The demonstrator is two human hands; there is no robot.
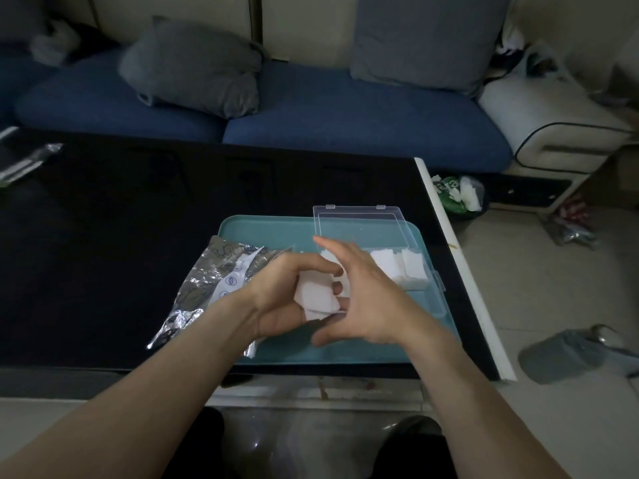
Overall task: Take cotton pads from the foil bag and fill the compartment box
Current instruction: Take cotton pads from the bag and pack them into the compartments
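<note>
My left hand (276, 299) grips a small stack of white square cotton pads (316, 297) above the teal tray (276, 226). My right hand (366, 299) is against the stack from the right, fingers mostly straight, fingertips touching the pads. The crumpled silver foil bag (207, 285) lies at the tray's left edge, partly under my left wrist. The clear compartment box (415, 274) sits on the tray's right side with its lid (359, 224) open toward the back. White pads (397, 264) fill its right compartments. My hands hide the box's left part.
The tray rests on a black glossy table (121, 236) with a white right edge (460, 264). A blue sofa (345, 112) with grey cushions stands behind. A small bin (460, 195) and bags lie on the floor to the right. Another foil wrapper (24, 160) lies far left.
</note>
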